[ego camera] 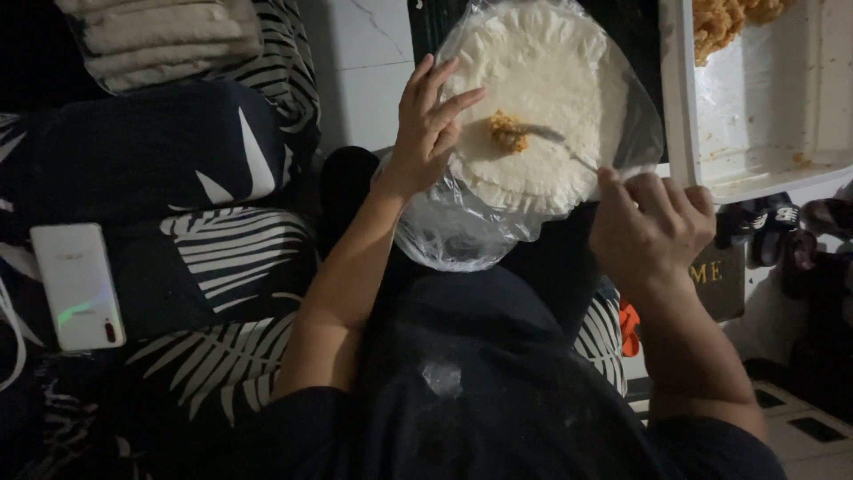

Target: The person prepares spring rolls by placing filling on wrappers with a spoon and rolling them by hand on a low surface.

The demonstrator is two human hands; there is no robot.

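White dough round, L hand flat at edge, R hand grip closed on spoon.

Dough round sits top centre on a plastic sheet, which spills past its near edge toward the person's lap. Filling lump lies on the round, left of its middle, with the spoon tip in it and the handle running right and nearer to the right hand. Left hand rests on the round's left edge. Tray is right of the round, just beside it, more filling in its far corner. Phone lies far left on the bedding, well apart from the round. Folded cloth stack is behind the phone, top left.
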